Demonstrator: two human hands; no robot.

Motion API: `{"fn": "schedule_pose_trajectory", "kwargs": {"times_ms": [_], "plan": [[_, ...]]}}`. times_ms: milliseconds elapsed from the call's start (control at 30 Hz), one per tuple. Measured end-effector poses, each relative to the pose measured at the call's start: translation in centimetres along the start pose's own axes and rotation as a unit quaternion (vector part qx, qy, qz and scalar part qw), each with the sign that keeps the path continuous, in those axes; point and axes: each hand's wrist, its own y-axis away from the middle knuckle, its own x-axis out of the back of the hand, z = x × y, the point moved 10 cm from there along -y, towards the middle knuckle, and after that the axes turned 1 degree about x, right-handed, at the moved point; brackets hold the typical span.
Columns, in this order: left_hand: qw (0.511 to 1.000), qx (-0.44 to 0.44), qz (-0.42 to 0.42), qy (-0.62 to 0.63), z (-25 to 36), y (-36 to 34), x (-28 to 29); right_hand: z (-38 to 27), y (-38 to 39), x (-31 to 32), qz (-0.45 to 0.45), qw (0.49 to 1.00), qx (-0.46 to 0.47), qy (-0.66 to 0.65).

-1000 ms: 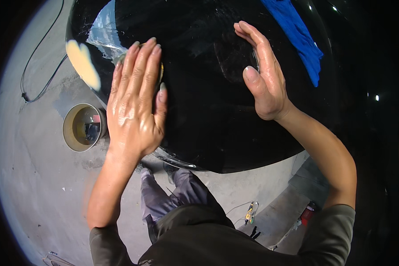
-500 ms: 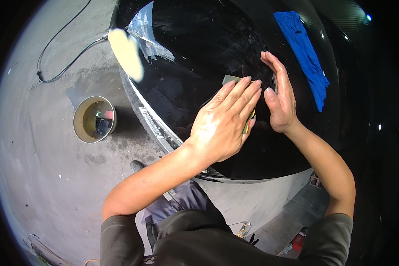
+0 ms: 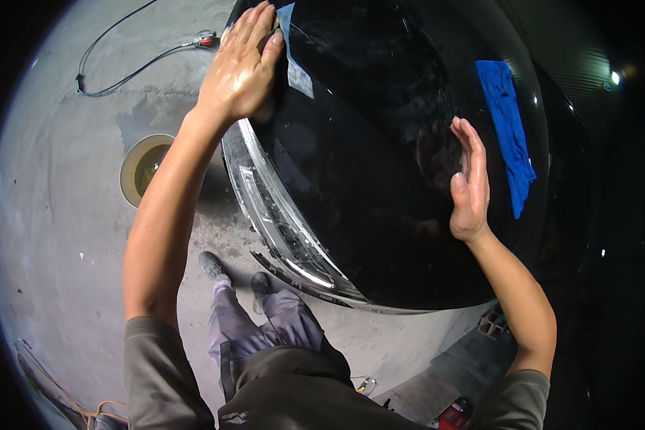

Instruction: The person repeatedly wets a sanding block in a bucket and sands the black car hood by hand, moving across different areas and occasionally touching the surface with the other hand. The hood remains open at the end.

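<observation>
At the upper left of the frame, the left hand (image 3: 242,68) is laid over a mostly hidden pad (image 3: 276,24), fingers outstretched; whether it is gripped cannot be told. Right of centre, the right hand (image 3: 471,179) is held edgewise at the central black car panel (image 3: 365,186), fingers together, thumb apart. A blue cloth (image 3: 504,132) is seen at upper right.

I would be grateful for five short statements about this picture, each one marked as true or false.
1. The blue cloth lies on the glossy black panel. True.
2. The right hand is nearer to the blue cloth than the left hand. True.
3. The right hand grips the blue cloth. False: it is open and apart from it.
4. The bucket stands on the grey floor. True.
5. The bucket is fully visible. False: the left forearm covers part of it.
</observation>
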Motion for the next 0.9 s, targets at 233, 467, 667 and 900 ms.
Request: {"fn": "schedule_pose_trajectory", "kwargs": {"times_ms": [233, 467, 667, 900], "plan": [[0.965, -0.064, -0.218, 0.129, 14.7, 14.9, -4.1, 0.4, 0.2, 0.1, -0.012, 1.000, 0.002, 0.010], [0.999, -0.043, -0.015, 0.006, -1.5, 6.3, -4.2, 0.3, 0.3, -0.3, -0.015, 1.000, 0.002, 0.007], [0.995, 0.074, -0.040, 0.045, 2.5, 6.8, -1.5, 0.1, 0.1, -0.4, -0.016, 0.999, 0.008, 0.029], [0.991, 0.057, -0.099, 0.065, 1.8, 6.8, -1.0, -0.2, 0.0, -0.4, -0.021, 0.999, 0.011, 0.045]]}}
